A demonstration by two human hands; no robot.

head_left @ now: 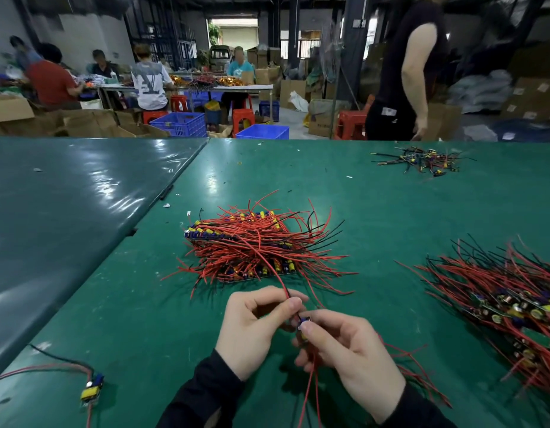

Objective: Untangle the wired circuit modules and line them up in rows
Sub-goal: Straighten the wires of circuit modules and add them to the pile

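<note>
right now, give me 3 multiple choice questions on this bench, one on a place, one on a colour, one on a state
1. Where does the lone module lie?
A. near left of the table
B. on the centre stack
C. far right corner

2. What colour is most of the wiring on the centre stack?
A. white
B. red
C. green

3. What are the hands doing?
A. resting flat on the table
B. both pinching one small module
C. lifting the far pile

Answers:
1 A, it sits alone by the near left edge of the green table.
2 B, red wires cover the stack, with few black.
3 B, the left hand and right hand meet on the held module.
</note>
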